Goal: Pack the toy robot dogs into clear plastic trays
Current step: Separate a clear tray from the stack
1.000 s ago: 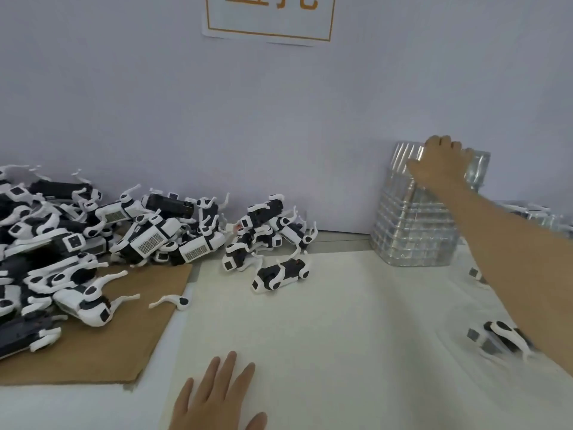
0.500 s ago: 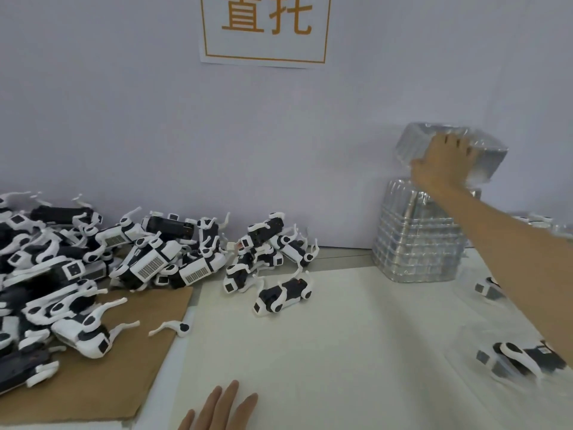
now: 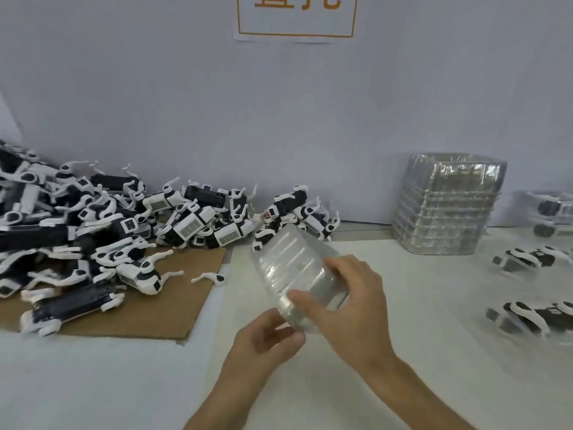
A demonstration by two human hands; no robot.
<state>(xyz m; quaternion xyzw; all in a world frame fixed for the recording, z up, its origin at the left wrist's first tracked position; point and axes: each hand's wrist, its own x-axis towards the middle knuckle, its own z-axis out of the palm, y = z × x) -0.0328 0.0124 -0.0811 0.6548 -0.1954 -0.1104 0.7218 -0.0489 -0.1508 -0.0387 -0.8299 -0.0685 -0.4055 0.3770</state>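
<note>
We see one empty clear tray, tilted, off the surface, gripped at its near end by left hand and right hand. The tray stack, nested and upright, sits back right on the surface. The black-and-white dog pile is heaped at left, legs tangled. A smaller cluster lies just behind the held tray. At far right, two more dogs lie on their sides; we can't tell whether they're trayed, too blurred.
</note>
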